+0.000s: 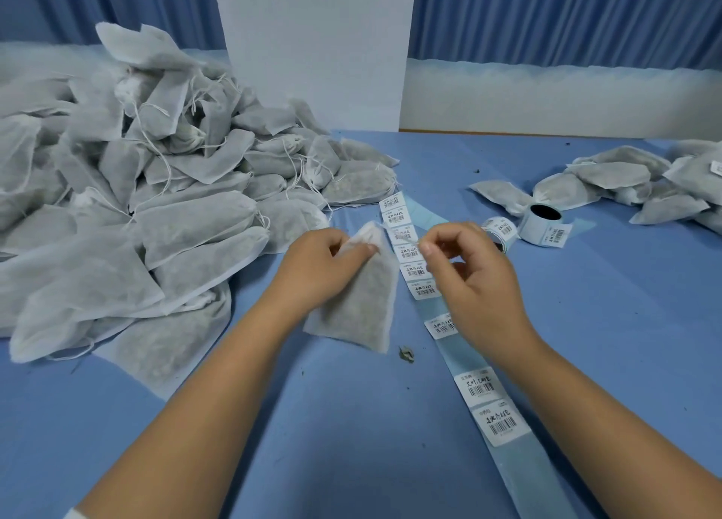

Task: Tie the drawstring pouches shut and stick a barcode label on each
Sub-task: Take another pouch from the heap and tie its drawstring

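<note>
Firstly, the heap of drawstring pouches on the left is cut off by the frame edge, so its full extent cannot be told; loose strings trail from several necks. Behind it stands a white panel, its top out of view.

The left hand grips one pouch at its neck, fingers curled over the gathered fabric so that the mouth itself is hidden. The pouch body hangs down and to the right from that hand, its lower edge resting on the blue table. A leaf fragment lies just below it.

A drawstring, thin and blurred, runs from the pouch mouth across to the right hand, whose thumb and forefinger pinch it. The other fingers are curled.

The label strip runs just right of the pouch and passes under the right hand, which covers part of it; the print is too small to read. Two label rolls sit beyond. Further right, a smaller pile of pouches is cut off by the frame edge.
</note>
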Available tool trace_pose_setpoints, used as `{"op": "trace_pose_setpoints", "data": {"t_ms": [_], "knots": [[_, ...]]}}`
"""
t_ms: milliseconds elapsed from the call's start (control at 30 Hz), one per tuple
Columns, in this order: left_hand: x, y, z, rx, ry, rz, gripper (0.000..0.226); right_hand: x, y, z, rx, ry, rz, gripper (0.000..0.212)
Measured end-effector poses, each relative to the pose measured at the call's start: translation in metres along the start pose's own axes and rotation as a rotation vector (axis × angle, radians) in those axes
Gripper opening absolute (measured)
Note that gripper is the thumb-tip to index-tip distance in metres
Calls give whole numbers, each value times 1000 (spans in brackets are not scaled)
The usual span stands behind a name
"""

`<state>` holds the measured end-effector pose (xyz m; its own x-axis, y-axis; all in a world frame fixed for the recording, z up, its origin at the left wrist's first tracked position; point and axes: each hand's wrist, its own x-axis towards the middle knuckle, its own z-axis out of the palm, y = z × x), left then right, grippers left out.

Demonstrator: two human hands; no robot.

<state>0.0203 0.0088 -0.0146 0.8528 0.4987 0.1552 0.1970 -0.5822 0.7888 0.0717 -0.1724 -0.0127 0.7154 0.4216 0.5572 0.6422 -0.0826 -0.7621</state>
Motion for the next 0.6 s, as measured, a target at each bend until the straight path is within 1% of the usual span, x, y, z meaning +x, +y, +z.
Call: {"op": "trace_pose_setpoints", "data": {"t_ms": [67, 100, 167, 233, 300, 367, 400, 467, 533, 600], "knots": [[0, 3, 1, -29, 62, 17, 46, -3, -1, 4, -127, -81, -135, 9], [1, 5, 2, -59, 73, 10, 44, -5, 0, 7, -164, -121, -172, 7], [-1, 10, 5, -197, 43, -42, 34, -7, 3, 10, -224, -174, -208, 8], [-4, 13, 8, -396, -49, -145, 25, -7, 6, 12, -282, -196, -215, 9], [-5, 15, 7, -569, -172, -256, 25, -5, 9, 11, -343, -179, -206, 10], [-5, 17, 4, -717, -295, -307, 19, -3, 12, 8, -354, -145, -188, 8], [-5, 17, 3, -755, -355, -299, 15, -2, 13, 6, -346, -137, -180, 6], [-6, 16, 3, -750, -410, -241, 10, -1, 14, 3, -327, -163, -173, 4], [-9, 14, 7, -710, -366, -208, 11, 1, 16, 1, -261, -218, -140, 6], [-9, 11, 11, -677, -291, -233, 18, 4, 15, -2, -156, -252, -55, 12]]}}
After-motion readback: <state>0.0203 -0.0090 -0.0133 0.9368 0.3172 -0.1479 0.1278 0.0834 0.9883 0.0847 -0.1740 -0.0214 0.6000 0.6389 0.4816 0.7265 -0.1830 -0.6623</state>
